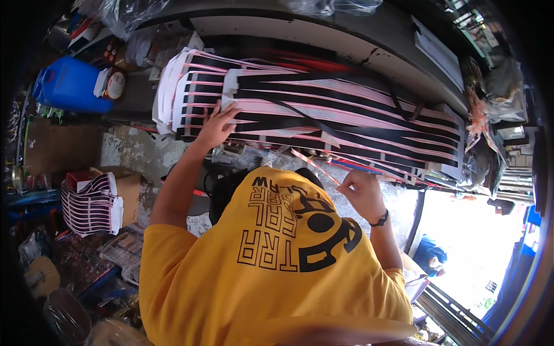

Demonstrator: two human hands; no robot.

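A long stack of sheets (pixel 277 108) with black bands and pink-white stripes lies across the bench in front of me. My left hand (pixel 218 126) rests on its left part, fingers apart and flat, touching a pale patch near the end. Loose black strips lie over the top of the stack. Below its near edge, my right hand (pixel 360 193) is closed in a pinch at the end of a thin, pale pink-and-white strip (pixel 316 166). That strip slants up to the left toward the stack's edge.
A blue jerrycan (pixel 72 85) stands at the far left beside a round tub (pixel 114 84). Lower left, a cardboard box (pixel 128 193) adjoins another striped bundle (pixel 92 209). Clear plastic bags hang at the right. Beyond the bright doorway, someone in blue (pixel 428 256) is partly visible.
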